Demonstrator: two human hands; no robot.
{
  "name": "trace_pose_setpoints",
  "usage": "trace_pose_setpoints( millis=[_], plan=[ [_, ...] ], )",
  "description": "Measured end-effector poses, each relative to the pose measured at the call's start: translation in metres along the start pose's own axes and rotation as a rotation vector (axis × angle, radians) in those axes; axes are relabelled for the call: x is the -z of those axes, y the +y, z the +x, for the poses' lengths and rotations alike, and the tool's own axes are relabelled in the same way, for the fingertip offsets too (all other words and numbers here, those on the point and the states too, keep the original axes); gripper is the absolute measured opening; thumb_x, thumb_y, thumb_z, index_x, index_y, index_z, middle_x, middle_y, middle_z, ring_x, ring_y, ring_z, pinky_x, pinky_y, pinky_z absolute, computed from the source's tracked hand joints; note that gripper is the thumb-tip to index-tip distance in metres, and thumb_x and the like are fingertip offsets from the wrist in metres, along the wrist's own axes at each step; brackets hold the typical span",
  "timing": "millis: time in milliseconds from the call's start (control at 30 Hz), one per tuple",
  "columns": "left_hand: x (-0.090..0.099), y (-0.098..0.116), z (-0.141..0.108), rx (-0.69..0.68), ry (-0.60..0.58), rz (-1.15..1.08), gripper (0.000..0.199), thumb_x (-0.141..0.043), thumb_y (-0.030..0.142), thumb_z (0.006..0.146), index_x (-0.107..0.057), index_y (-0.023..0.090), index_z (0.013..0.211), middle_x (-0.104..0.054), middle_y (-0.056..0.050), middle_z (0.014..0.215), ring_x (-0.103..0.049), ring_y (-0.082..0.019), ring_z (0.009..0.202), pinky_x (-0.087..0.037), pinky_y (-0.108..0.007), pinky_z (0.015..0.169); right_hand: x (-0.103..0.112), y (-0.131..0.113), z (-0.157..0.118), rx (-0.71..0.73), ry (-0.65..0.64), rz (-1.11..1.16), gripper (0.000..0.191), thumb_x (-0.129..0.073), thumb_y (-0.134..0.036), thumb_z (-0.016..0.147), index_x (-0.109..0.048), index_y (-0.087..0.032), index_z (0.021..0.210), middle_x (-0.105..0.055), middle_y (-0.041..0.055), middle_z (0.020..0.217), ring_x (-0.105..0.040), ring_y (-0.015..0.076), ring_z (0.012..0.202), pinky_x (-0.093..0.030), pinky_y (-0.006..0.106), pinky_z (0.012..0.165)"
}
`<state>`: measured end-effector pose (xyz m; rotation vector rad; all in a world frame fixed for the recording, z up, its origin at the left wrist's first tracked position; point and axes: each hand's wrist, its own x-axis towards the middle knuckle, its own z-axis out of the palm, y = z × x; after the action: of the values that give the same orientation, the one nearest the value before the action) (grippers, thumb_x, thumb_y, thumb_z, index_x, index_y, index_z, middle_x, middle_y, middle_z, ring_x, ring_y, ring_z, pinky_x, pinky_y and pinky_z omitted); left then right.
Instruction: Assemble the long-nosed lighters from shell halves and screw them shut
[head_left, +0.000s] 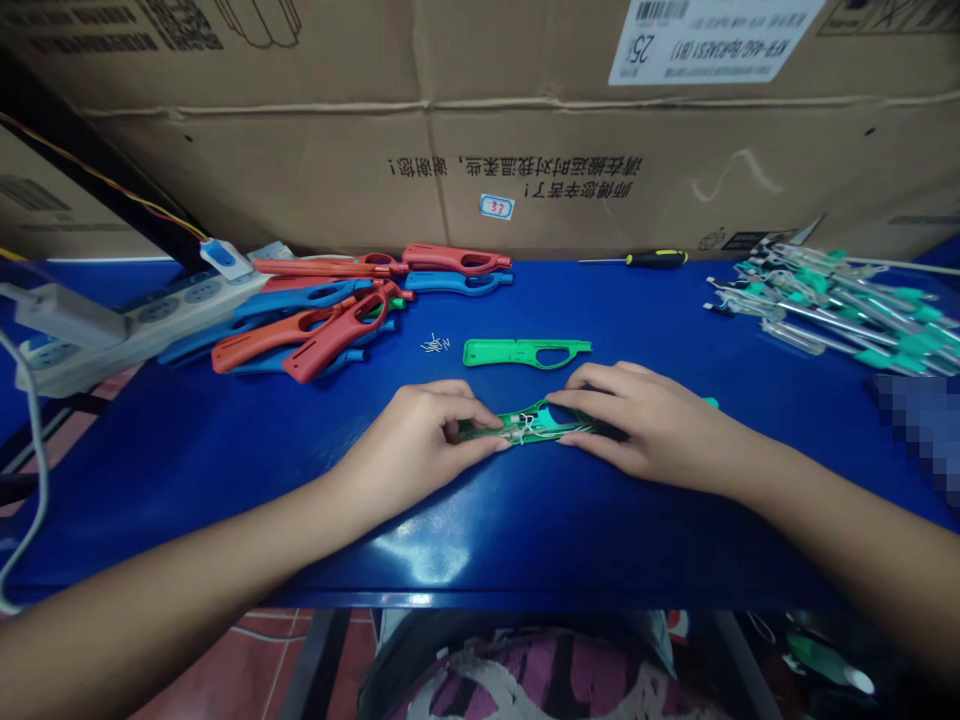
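Note:
A green lighter casing half [534, 424] lies on the blue table, its open side up. White wires, a clear tube and a teal trigger sit inside it. My left hand [431, 428] pinches its left end between thumb and fingers. Around its right end my right hand [637, 422] closes from above, hiding that end; a teal tip shows past the hand. Just behind rests the other green casing half [517, 352], untouched. To the left of that half is a small pile of screws [435, 344].
Red and blue lighter casings [330, 335] are heaped at the left, beside a white power strip [169, 310]. A black-and-yellow screwdriver [656, 259] lies at the back. Metal lighter tubes with teal parts [855, 300] are piled at right. A cardboard box [300, 170] stands behind.

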<state>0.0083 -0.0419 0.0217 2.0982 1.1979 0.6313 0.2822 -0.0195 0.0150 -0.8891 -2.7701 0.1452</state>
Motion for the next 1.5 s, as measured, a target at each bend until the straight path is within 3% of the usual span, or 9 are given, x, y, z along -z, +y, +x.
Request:
trace_pose_setpoints(
  millis=[167, 400, 700, 867, 1000, 1167, 1400, 1500],
  plan=[
    [0.004, 0.003, -0.004, 0.018, -0.008, -0.004, 0.019, -0.076, 0.026, 0.085, -0.078, 0.02, 0.103, -0.071, -0.001, 0.09, -0.06, -0.008, 0.06, -0.048, -0.021, 0.057, 0.002, 0.001, -0.001, -0.026, -0.014, 0.009, 0.036, -0.054, -0.041, 0.1, -0.063, -0.019, 0.127, -0.065, 0.0101, 0.113, -0.063, 0.021, 0.092, -0.047, 0.036, 0.08],
    [0.008, 0.003, -0.001, -0.014, 0.004, 0.028, 0.015, -0.068, 0.019, 0.09, -0.078, 0.017, 0.101, -0.07, -0.003, 0.092, -0.06, -0.008, 0.063, -0.047, -0.019, 0.055, 0.004, 0.005, 0.001, -0.039, -0.01, 0.008, 0.036, -0.055, -0.04, 0.099, -0.063, -0.018, 0.126, -0.066, 0.0108, 0.113, -0.064, 0.0217, 0.092, -0.048, 0.037, 0.08],
    [0.001, -0.009, 0.006, 0.129, -0.003, -0.188, 0.014, -0.074, 0.023, 0.086, -0.08, 0.018, 0.097, -0.07, -0.003, 0.082, -0.058, -0.009, 0.058, -0.045, -0.02, 0.052, 0.003, 0.005, 0.0, -0.028, 0.006, -0.043, 0.034, -0.055, -0.039, 0.099, -0.064, -0.017, 0.124, -0.067, 0.0101, 0.109, -0.064, 0.0213, 0.087, -0.05, 0.036, 0.075],
    [0.004, -0.007, 0.005, 0.014, -0.008, -0.082, 0.012, -0.072, 0.021, 0.087, -0.08, 0.02, 0.095, -0.071, -0.003, 0.087, -0.063, -0.012, 0.07, -0.048, -0.023, 0.06, 0.004, 0.005, -0.001, -0.034, 0.002, -0.035, 0.035, -0.056, -0.039, 0.099, -0.064, -0.017, 0.125, -0.066, 0.0098, 0.11, -0.065, 0.0228, 0.09, -0.051, 0.036, 0.077],
    [0.008, -0.001, 0.003, -0.035, -0.019, 0.038, 0.012, -0.069, 0.02, 0.089, -0.079, 0.018, 0.095, -0.071, -0.004, 0.092, -0.063, -0.011, 0.069, -0.049, -0.023, 0.061, 0.005, 0.003, 0.0, -0.033, -0.005, -0.053, 0.037, -0.056, -0.04, 0.098, -0.064, -0.017, 0.126, -0.066, 0.01, 0.111, -0.065, 0.0225, 0.088, -0.051, 0.036, 0.076],
    [0.01, 0.001, 0.0, -0.104, -0.019, 0.09, 0.017, -0.065, 0.017, 0.093, -0.078, 0.018, 0.104, -0.073, -0.004, 0.097, -0.067, -0.013, 0.079, -0.051, -0.024, 0.07, 0.007, 0.003, 0.001, -0.014, -0.013, -0.099, 0.035, -0.054, -0.04, 0.099, -0.064, -0.017, 0.125, -0.067, 0.0094, 0.109, -0.065, 0.0217, 0.087, -0.05, 0.035, 0.074],
    [0.006, -0.005, 0.0, -0.058, -0.008, 0.058, 0.013, -0.069, 0.021, 0.091, -0.078, 0.02, 0.1, -0.072, -0.002, 0.095, -0.065, -0.011, 0.074, -0.05, -0.023, 0.066, 0.009, 0.005, 0.001, 0.015, -0.005, -0.103, 0.044, -0.057, -0.049, 0.097, -0.063, -0.018, 0.127, -0.065, 0.0107, 0.119, -0.062, 0.0254, 0.103, -0.048, 0.039, 0.082],
    [0.005, -0.006, 0.0, -0.062, 0.011, 0.057, 0.012, -0.07, 0.021, 0.089, -0.077, 0.018, 0.099, -0.069, -0.001, 0.091, -0.062, -0.009, 0.066, -0.049, -0.022, 0.062, 0.01, 0.006, 0.002, -0.007, 0.046, -0.103, 0.038, -0.054, -0.039, 0.099, -0.062, -0.019, 0.13, -0.062, 0.0127, 0.128, -0.057, 0.0285, 0.115, -0.046, 0.044, 0.092]
  ],
)
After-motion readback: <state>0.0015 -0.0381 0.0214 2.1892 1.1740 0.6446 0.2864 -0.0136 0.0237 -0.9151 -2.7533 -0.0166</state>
